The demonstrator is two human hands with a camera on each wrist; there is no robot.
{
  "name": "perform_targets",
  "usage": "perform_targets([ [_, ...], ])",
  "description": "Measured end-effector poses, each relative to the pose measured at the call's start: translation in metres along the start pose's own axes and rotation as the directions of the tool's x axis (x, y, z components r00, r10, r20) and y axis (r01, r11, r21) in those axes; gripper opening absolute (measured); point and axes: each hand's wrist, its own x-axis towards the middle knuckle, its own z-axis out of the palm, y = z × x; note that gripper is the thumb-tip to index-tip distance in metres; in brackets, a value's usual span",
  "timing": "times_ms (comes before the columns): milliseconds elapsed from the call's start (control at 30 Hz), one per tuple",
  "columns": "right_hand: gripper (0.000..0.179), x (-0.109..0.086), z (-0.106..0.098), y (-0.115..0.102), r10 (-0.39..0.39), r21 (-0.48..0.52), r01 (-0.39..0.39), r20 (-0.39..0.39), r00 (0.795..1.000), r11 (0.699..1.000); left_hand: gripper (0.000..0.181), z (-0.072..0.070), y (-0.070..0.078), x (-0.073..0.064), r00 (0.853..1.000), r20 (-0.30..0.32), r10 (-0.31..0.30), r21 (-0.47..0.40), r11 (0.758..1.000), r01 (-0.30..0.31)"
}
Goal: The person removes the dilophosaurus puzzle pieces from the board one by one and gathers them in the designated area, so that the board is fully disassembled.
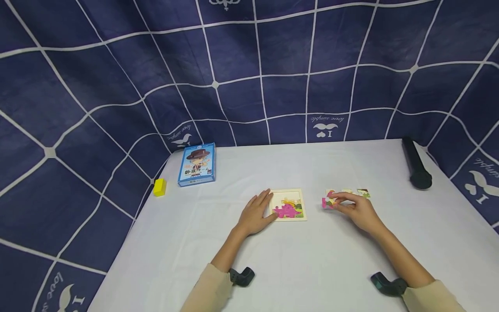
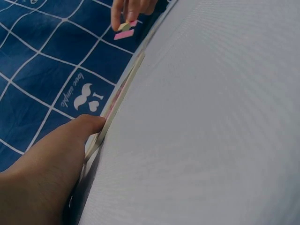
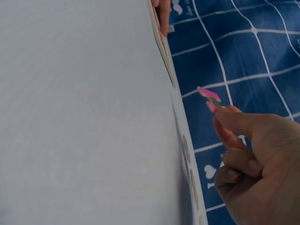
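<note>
My left hand [image 1: 255, 213] rests at the left edge of a square wooden puzzle board [image 1: 287, 220], fingers extended along its upper left corner and thumb touching its lower left part. Inside the board lies a partly filled picture with a pink dinosaur [image 1: 287, 211]; its upper left shows bare wood. To the right, my right hand [image 1: 359, 212] pinches a pink and green puzzle piece [image 3: 209, 96] between thumb and index finger. In the right wrist view this piece is raised above the white table, its other fingers curled in. The left wrist view also shows the pinched piece [image 2: 124, 34].
Several loose puzzle pieces [image 1: 363, 193] lie just behind my right hand. A blue game box [image 1: 197, 164] and a yellow block [image 1: 159, 187] sit at the back left. A black cylindrical object [image 1: 416, 164] lies at the back right. Blue checked cloth [image 1: 280, 95] hangs behind the table.
</note>
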Motion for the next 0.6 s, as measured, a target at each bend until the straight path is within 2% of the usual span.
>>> perform_targets([
  [133,0.025,-0.006,-0.007,0.008,0.059,-0.042,-0.058,0.003,0.998,0.997,0.073,0.000,0.000,0.000,1.000,0.001,-0.002,0.004,1.000,0.002],
  [300,0.022,-0.010,-0.007,0.014,0.115,-0.078,-0.112,0.029,0.993,0.991,0.073,0.001,-0.001,0.000,1.000,0.002,-0.009,0.008,1.000,0.009],
  [600,0.022,-0.011,-0.001,0.018,0.031,-0.224,-0.040,-0.042,0.999,0.974,0.073,0.000,-0.001,0.001,1.000,0.006,-0.003,0.010,1.000,0.003],
])
